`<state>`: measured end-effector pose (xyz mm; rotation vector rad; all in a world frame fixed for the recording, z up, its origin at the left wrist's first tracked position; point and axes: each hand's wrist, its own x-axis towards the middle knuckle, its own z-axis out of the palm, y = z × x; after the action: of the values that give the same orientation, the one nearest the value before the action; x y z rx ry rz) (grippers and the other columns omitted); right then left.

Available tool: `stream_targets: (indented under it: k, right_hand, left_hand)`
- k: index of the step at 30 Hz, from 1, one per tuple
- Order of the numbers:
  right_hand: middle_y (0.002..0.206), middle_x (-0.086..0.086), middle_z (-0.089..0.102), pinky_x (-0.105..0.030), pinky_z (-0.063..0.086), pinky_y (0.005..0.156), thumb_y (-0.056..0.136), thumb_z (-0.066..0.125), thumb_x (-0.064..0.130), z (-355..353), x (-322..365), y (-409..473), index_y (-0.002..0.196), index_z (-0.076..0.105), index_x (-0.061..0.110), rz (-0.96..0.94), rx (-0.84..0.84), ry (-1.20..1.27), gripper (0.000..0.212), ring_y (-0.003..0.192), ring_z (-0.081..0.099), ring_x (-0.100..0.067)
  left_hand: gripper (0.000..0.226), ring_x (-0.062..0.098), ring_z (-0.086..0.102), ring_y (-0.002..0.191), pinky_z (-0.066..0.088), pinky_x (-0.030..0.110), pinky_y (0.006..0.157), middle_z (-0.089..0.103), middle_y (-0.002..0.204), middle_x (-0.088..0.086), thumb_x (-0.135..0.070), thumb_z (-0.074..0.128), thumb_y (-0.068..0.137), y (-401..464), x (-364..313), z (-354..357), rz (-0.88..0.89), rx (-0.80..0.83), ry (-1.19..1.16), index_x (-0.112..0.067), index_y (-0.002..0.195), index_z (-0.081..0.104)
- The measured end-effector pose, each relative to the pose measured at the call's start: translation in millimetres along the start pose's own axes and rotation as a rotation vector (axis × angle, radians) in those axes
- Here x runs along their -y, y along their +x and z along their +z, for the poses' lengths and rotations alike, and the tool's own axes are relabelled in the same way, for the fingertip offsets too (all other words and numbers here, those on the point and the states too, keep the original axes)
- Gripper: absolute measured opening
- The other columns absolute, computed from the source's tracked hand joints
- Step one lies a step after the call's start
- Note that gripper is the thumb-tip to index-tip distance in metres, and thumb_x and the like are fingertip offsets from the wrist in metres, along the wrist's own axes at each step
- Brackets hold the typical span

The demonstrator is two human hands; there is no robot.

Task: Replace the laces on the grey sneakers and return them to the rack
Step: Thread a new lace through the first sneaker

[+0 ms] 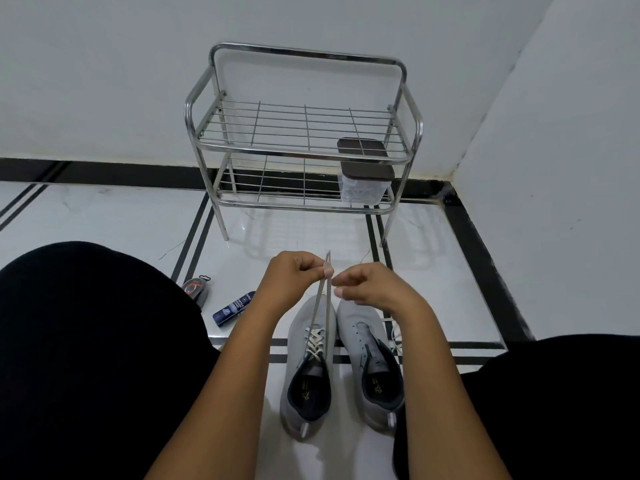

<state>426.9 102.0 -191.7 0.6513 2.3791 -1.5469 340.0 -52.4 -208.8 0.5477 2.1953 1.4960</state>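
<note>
**Both lace ends held up above the left sneaker**

Nearest the camera, black-clothed knees (86, 358) frame the view on both sides, and 2 bare forearms reach forward between them. On the white tiled floor with black stripes (433, 271) stand 2 grey knit sneakers with dark linings, side by side and touching at the toes, heels toward the person. The left grey sneaker (306, 393) carries a pale flat lace (316, 342) crisscrossed through its eyelets; the 2 free ends of that lace run up from the top eyelets, close together and taut. The right grey sneaker (372, 368) shows bare eyelets, and a loose white lace (394, 336) lies on the floor just beside its outer edge.

Above the toes, the left hand (287, 280) has its fingers curled and pinches the raised lace ends between thumb and fingertips, with the tips of the lace sticking up past the grip. The right hand (369, 284) is curled just beside it, thumb and forefinger closed at the lace strands.

To the left on the floor lie a dark blue tube with white print (233, 308) and a small dark rounded item with a red mark (195, 289), partly hidden by the knee.

Farther off, against the white wall, stands a chrome wire 2-tier shoe rack (304, 129). A clear plastic container with a brown lid (366, 183) sits at the right end of its lower shelf
</note>
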Motion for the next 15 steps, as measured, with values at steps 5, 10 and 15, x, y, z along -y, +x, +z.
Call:
stream_targets:
  k: [5, 10, 15]
  right_hand:
    - [0.089, 0.001, 0.074, -0.014, 0.046, 0.076, 0.086, 0.071, 0.015, 16.9, -11.2, 6.5, 0.095, 0.075, 0.009, -0.101, -0.024, 0.108, 0.012, 0.085, 0.067, -0.002]
    - [0.084, -0.002, 0.074, -0.029, 0.052, 0.088, 0.094, 0.059, 0.019, 31.9, -23.8, 13.4, 0.094, 0.067, 0.015, -0.055, -0.198, 0.271, 0.008, 0.083, 0.071, -0.014]
    - [0.09, 0.002, 0.07, -0.027, 0.053, 0.081, 0.092, 0.059, 0.017, 50.4, -26.0, 17.9, 0.098, 0.071, 0.018, -0.027, -0.032, 0.257, 0.014, 0.074, 0.064, -0.01]
  left_hand:
    - [0.007, 0.01, 0.068, 0.087, 0.05, 0.023, 0.081, 0.074, 0.082, -0.003, -0.021, 0.075, 0.082, 1.5, 0.9, -1.5, -0.025, -0.015, -0.048, -0.014, 0.084, 0.076]
    - [0.007, 0.007, 0.064, 0.078, 0.045, 0.015, 0.068, 0.071, 0.078, -0.009, -0.024, 0.074, 0.082, 3.1, 1.8, -1.3, 0.007, -0.18, 0.04, -0.018, 0.084, 0.076]
    - [0.007, -0.006, 0.059, 0.08, 0.043, 0.009, 0.072, 0.068, 0.089, -0.016, -0.03, 0.073, 0.083, 5.8, 5.2, 9.0, 0.079, -0.169, 0.126, -0.024, 0.085, 0.074]
